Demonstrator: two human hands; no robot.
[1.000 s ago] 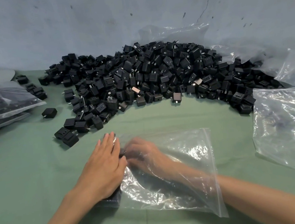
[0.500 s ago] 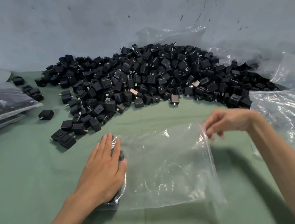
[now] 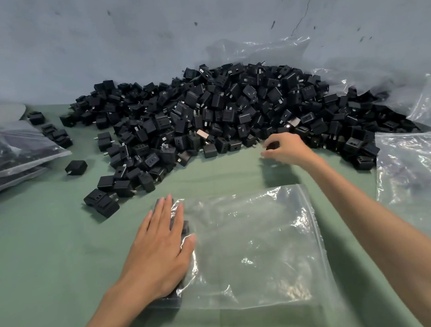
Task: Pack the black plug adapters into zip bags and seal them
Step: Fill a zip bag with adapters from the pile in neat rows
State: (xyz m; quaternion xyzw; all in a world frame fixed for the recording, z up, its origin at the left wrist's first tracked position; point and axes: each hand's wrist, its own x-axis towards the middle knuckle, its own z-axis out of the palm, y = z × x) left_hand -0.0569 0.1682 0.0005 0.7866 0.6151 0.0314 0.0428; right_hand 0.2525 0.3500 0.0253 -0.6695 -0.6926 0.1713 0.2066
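Observation:
A clear zip bag (image 3: 250, 245) lies flat on the green table (image 3: 44, 250) in front of me. My left hand (image 3: 160, 250) presses flat on the bag's left end, over a few black plug adapters (image 3: 186, 227) inside it. A big pile of black plug adapters (image 3: 216, 109) heaps against the wall. At the pile's near edge, my right hand (image 3: 286, 149) curls its fingers round one black adapter (image 3: 272, 145). The bag's zip edge (image 3: 313, 222) on the right is open.
Filled bags of adapters (image 3: 6, 155) are stacked at the far left. A stack of clear bags (image 3: 424, 188) lies at the right. Crumpled plastic sheeting (image 3: 263, 50) sits behind the pile by the wall. A lone adapter (image 3: 76, 167) lies left of the pile.
My right hand came out of the bag, passed its zip edge and reached forward to the pile, where it now holds an adapter. The left hand stayed pressed on the bag.

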